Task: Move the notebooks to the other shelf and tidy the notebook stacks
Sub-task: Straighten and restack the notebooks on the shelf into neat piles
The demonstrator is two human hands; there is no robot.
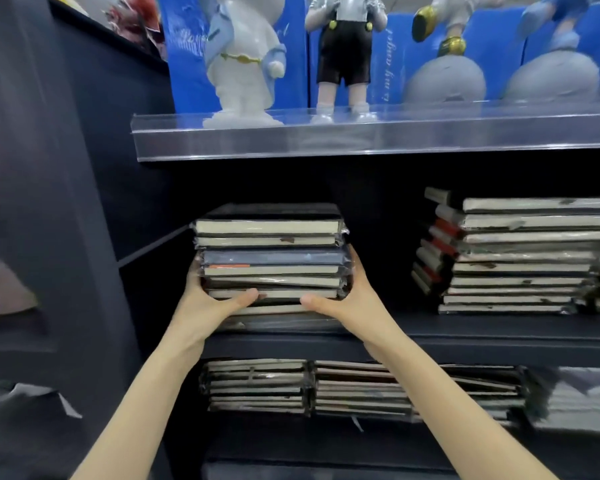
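Observation:
A stack of several plastic-wrapped notebooks (pixel 269 251) stands at the left of the dark middle shelf (pixel 465 336). My left hand (pixel 210 296) grips its left side and my right hand (pixel 340 296) grips its right side, thumbs pressed across the front of the lower notebooks. A second, skewed notebook stack (pixel 513 254) sits further right on the same shelf. On the shelf below lie two lower stacks of notebooks (pixel 257 384), side by side, partly hidden by my right forearm.
Above, a clear acrylic shelf edge (pixel 326 138) carries several figurines (pixel 245 60) before blue boxes. A dark side panel (pixel 84 168) bounds the shelves on the left. Between the two middle-shelf stacks is a gap. Wrapped items lie at the lower right (pixel 575 400).

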